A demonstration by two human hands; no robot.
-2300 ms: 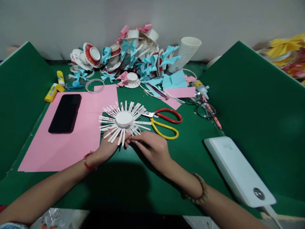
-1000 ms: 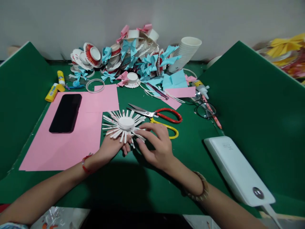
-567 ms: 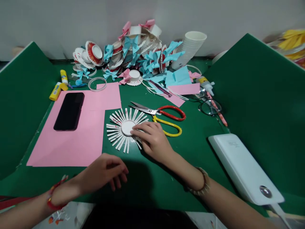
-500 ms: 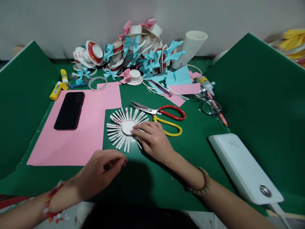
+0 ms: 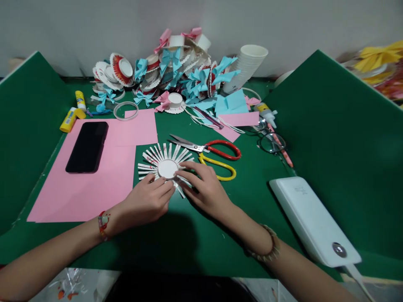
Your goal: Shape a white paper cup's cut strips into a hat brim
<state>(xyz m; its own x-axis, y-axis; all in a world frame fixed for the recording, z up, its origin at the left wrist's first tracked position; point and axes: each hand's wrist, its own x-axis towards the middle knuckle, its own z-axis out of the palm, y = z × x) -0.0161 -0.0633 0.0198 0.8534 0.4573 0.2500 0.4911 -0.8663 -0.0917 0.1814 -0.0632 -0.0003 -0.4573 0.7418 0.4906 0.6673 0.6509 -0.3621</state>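
A paper cup cut into strips (image 5: pixel 168 168) lies spread out flat like a sun, its round white base in the middle. My left hand (image 5: pixel 151 197) has its bent fingers on the near strips beside the base. From the right, my right hand (image 5: pixel 204 186) rests its fingertips on the base's edge and the right-hand strips. Just behind my right hand lie scissors (image 5: pixel 201 148) with one red and one yellow handle, their blades apart.
A black phone (image 5: pixel 87 147) lies on pink paper (image 5: pixel 116 188) at left. Crafted cups with bows (image 5: pixel 171 63) are heaped at the back, near stacked cups (image 5: pixel 248 65). Glasses (image 5: pixel 273 142) and a white power bank (image 5: pixel 315 220) are at right. Green panels (image 5: pixel 349 138) flank the table.
My left hand has moved right and forward onto the near strips. My right hand has stayed at the cut cup. The view has shifted slightly.
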